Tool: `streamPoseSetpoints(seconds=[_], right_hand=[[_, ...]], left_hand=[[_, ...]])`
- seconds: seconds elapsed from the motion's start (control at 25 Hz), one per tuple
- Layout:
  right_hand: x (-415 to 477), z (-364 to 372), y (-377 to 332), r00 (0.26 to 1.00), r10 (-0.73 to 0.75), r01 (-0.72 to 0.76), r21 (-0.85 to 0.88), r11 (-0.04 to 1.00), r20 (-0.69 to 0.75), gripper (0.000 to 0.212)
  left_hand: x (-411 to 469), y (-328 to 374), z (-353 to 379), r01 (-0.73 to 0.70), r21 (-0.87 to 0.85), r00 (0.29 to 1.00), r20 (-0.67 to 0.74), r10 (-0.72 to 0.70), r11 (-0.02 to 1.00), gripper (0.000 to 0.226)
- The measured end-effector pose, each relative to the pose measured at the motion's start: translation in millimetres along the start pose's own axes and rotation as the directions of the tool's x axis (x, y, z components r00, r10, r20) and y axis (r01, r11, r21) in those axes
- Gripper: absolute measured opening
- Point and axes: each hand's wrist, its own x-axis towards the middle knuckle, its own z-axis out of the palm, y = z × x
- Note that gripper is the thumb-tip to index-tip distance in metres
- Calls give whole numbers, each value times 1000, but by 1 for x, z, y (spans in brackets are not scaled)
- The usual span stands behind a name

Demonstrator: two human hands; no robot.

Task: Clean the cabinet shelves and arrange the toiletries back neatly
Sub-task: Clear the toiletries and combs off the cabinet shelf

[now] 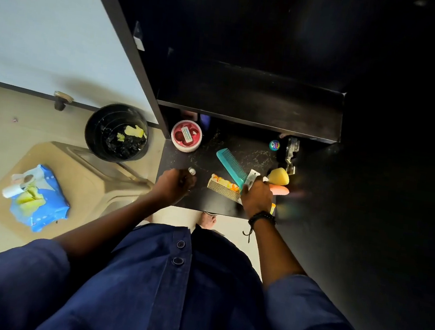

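Note:
A dark cabinet has an upper shelf [249, 119] and a lower shelf [176, 159] strewn with toiletries. On the lower shelf lie a red-lidded jar [186, 135], a teal comb [231, 164], a beige comb with a patterned top [223, 187], a yellow sponge [279, 176], an orange item [280, 190] and a tiny blue jar [274, 145]. My left hand [173, 188] is closed around a small bottle with a silver cap [191, 171]. My right hand [256, 198] grips a white tube [251, 178] over the combs.
A black bin [116, 133] with crumpled wipes stands on the floor left of the cabinet. A beige stool [78, 175] holds a blue wipes pack [39, 199]. A metal hinge [291, 153] sits at the shelf's right side, next to the open cabinet door [369, 211].

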Motion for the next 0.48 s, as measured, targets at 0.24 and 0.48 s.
streamPoseSetpoints(seconds=[0.24, 0.48], right_hand=[[11, 3, -16, 1000, 18, -19, 25, 1000, 15, 31], [-2, 3, -59, 991, -116, 94, 299, 950, 59, 39]], left_hand=[[-9, -18, -6, 17, 61, 997, -70, -12, 998, 29], [-8, -25, -16, 77, -145, 984, -151, -99, 986, 18]])
